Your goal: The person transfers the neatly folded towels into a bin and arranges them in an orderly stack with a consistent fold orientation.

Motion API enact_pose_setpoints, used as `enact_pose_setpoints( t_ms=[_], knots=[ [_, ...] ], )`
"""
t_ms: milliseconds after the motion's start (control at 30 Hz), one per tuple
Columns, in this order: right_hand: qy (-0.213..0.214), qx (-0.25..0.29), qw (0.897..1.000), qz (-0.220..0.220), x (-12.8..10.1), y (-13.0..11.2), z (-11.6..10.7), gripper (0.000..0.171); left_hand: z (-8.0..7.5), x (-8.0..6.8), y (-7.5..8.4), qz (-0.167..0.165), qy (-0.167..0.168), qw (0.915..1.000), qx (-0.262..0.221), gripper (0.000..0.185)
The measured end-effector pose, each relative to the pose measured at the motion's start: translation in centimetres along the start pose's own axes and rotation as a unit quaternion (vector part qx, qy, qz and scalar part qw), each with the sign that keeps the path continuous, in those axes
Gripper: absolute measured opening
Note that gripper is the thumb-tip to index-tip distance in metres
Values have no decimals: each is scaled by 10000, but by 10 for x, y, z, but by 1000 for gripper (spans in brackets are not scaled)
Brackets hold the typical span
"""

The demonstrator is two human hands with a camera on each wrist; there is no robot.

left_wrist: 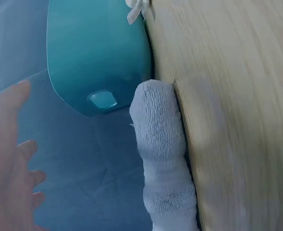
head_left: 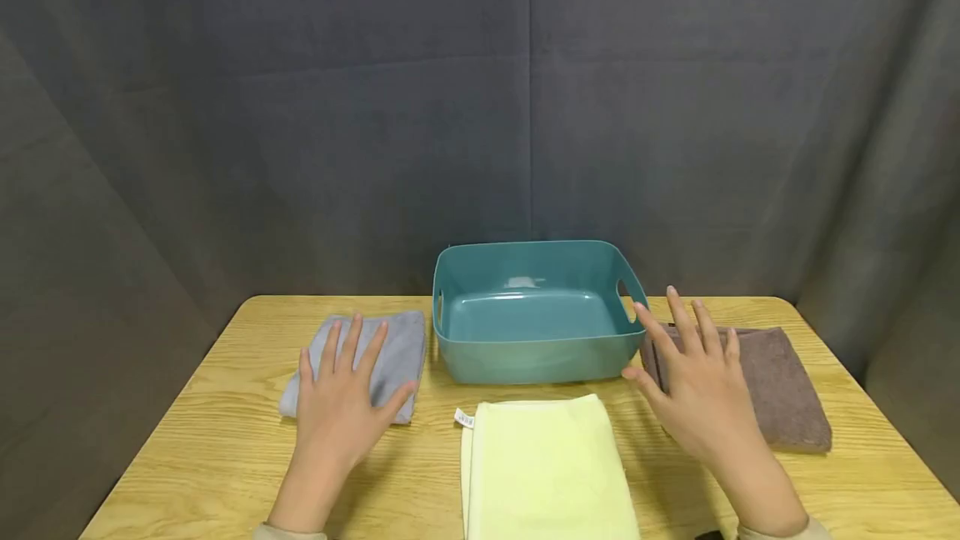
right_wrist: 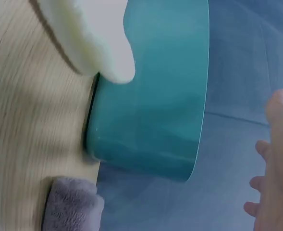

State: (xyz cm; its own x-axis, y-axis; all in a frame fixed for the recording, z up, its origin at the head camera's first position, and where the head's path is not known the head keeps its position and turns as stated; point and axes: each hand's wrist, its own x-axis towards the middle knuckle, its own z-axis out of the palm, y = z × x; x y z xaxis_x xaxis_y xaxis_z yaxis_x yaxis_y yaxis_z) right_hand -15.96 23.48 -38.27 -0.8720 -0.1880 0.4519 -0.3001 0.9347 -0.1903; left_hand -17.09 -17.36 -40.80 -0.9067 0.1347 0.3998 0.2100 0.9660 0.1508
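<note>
My left hand (head_left: 341, 407), fingers spread, hovers over the near part of a folded grey-blue towel (head_left: 401, 357). In the left wrist view that towel (left_wrist: 158, 125) lies on the table apart from the hand (left_wrist: 6, 159). My right hand (head_left: 697, 390) also has its fingers spread, in front of a folded brown towel (head_left: 783, 390) and near the right end of a teal basket (head_left: 540, 363). The right wrist view shows the hand (right_wrist: 280, 168) holding nothing. Between the hands lies a folded pale yellow towel (head_left: 551, 473) with a white tag (head_left: 464, 418).
The teal basket has a handle hole at each end, and nothing lies inside it. It stands at the back of the wooden table (head_left: 195, 457). A dark grey curtain (head_left: 375, 123) hangs behind the table and along its sides.
</note>
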Motion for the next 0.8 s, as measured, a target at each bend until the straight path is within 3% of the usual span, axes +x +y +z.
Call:
enact_pose_setpoints(
  t_ms=[267,533,800],
  knots=[
    [187,259,9988,-372,7,-22,1,76,-5,1,-11,12,-288,9991,-306,83],
    [-274,765,9961,-354,14,-42,-2,74,-20,4,-31,-119,-412,9951,-886,79],
    [-502,1962,9787,-323,17,-67,-1,69,-29,6,-57,-33,-385,9895,-1395,73]
  ],
)
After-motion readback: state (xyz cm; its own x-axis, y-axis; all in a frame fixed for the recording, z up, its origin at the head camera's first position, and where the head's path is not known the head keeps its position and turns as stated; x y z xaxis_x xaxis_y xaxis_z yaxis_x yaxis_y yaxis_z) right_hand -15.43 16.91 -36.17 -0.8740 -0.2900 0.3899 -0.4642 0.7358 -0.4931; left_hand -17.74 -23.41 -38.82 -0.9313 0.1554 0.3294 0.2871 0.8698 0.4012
